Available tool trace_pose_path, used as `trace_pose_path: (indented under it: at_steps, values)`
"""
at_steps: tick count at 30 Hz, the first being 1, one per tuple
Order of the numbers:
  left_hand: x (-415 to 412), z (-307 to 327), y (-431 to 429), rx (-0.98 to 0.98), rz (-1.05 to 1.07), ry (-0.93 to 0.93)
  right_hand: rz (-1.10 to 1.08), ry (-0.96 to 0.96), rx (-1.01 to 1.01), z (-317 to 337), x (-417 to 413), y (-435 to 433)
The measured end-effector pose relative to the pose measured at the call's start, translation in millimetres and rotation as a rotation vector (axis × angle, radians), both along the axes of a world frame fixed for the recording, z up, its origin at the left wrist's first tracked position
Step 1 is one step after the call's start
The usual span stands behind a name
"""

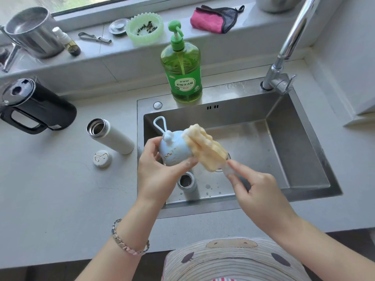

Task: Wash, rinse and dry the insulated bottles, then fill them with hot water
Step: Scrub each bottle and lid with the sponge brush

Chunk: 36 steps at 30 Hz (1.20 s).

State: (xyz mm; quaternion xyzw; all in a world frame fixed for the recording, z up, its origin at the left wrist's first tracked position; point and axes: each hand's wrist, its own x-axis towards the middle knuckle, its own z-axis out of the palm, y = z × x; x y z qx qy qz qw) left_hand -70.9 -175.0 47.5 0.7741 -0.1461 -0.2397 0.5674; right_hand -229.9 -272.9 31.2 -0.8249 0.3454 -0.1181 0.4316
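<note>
My left hand [156, 169] grips a light blue bottle lid [174, 151] with a white loop strap, over the sink's left side. My right hand [251, 187] pinches the clear handle of a yellow sponge brush [205, 147], whose soapy head lies against the lid. Below the lid, an open pale bottle [187, 184] stands in the sink [304, 151]. A white insulated bottle [110, 135] stands open on the counter to the left, with its white cap [102, 158] beside it.
A green dish soap pump bottle [182, 74] stands on the sink's back rim. The chrome faucet [284, 49] rises at the back right. A black kettle [34, 106] sits at far left. On the sill are a steel pot [32, 31], a green basket [144, 28] and a pink cloth [209, 20].
</note>
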Motion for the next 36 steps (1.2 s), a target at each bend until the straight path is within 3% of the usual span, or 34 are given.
trace_pose_path:
  at_steps: [5,11,15,20,24,33,36]
  values:
    - [-3,3,-2,0.006,-0.014,-0.025,0.021,-0.006,0.007,7,-4,5]
    - [-7,8,0,-0.021,0.02,-0.025,0.019,0.244,0.046,-12,-14,-12]
    - [-5,14,0,-0.051,0.022,-0.046,-0.083,0.08,0.119,1,-15,-15]
    - [-5,11,-1,-0.011,-0.067,0.042,0.051,-0.115,0.07,20,-4,9]
    - [-4,8,2,0.05,-0.097,0.134,-0.016,-0.04,0.154,8,-3,-4]
    - [-4,4,0,0.152,-0.09,0.103,-0.031,0.004,0.174,4,-8,-4]
    - [-5,6,-4,0.137,-0.079,0.108,-0.008,-0.07,0.174,12,-7,4]
